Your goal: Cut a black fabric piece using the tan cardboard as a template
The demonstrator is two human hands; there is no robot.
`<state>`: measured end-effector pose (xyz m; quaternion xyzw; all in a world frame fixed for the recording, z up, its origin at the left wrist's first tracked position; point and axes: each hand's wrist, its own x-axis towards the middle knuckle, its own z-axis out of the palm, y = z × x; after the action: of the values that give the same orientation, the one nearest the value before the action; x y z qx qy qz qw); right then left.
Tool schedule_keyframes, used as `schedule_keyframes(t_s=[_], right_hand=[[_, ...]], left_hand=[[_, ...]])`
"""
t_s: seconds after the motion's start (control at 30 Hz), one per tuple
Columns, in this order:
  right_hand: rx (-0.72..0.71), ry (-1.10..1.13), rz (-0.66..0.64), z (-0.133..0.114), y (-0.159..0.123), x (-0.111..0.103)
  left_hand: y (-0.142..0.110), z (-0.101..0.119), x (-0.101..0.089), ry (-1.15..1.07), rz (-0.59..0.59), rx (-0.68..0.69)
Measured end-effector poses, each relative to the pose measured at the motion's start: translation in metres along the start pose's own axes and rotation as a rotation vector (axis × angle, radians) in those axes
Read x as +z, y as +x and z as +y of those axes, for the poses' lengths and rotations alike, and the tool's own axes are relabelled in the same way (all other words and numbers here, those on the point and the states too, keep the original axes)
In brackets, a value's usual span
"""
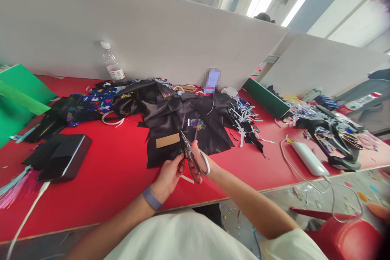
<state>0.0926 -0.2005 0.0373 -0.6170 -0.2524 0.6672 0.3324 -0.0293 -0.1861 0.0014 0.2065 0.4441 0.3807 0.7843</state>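
Black satiny fabric (195, 109) with colourful printed motifs lies spread and crumpled on the red table (122, 162). My left hand (167, 175) is closed in a pinch on the fabric's near edge. In my right hand (198, 156) is a pair of scissors (184, 140), its blades pointing away from me over the cloth, close to my left fingertips. Their tips look slightly apart. A brown cardboard strip (168, 141) rests on the fabric, left of the blades. White paper scraps (242, 120) cluster at the fabric's right side.
A black box-shaped device (68, 158) with a white cable sits at left, near a green panel (22, 89). At the back stand a plastic bottle (113, 65) and a blurred phone-like object (212, 80). A white power bank (309, 158) and black straps (330, 140) lie right.
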Motion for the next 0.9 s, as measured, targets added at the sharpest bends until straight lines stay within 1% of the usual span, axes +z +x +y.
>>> schedule_keyframes(t_s=[0.27, 0.47, 0.73, 0.9], right_hand=[[0.027, -0.005, -0.007, -0.0055, 0.0002, 0.0002], [0.011, -0.012, 0.009, -0.0056, -0.0017, 0.0011], [0.013, -0.010, -0.040, -0.0036, 0.0066, -0.0029], [-0.006, 0.004, -0.009, -0.0020, 0.0058, -0.0036]], left_hand=[[0.0001, -0.0007, -0.0013, 0.008, 0.001, 0.001], [0.0001, -0.0010, -0.0012, 0.028, -0.002, 0.010], [0.0001, -0.0016, -0.0017, 0.028, -0.004, 0.013], [-0.0011, -0.0005, -0.0009, 0.027, -0.005, 0.010]])
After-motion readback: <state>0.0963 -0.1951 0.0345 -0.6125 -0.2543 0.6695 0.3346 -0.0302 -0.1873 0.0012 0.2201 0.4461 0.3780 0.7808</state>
